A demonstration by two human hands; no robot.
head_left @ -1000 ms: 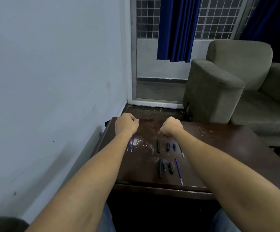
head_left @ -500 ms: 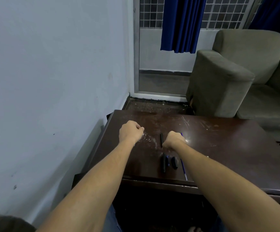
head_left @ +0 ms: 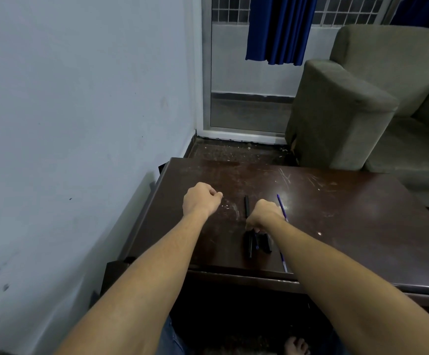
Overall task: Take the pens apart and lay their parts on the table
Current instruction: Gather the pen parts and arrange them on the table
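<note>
Pen parts lie on the dark wooden table. In the far row a black barrel and a thin blue refill show on either side of my right hand. That hand is curled, knuckles up, low over the row, and hides whatever lies under it. In the near row lie a black barrel, a small blue piece, a black cap and a second blue refill. My left hand is a fist to the left, above the table, with nothing visible in it.
A pale wall runs close along the table's left side. Beyond the far edge stand a grey-green armchair, a glass door and a blue curtain. The table's near edge is just behind the near row of parts.
Both hands have drawn back from the table's far part toward the middle. My right hand now sits over the far row, covering its cap and small blue piece. The view tilted down.
</note>
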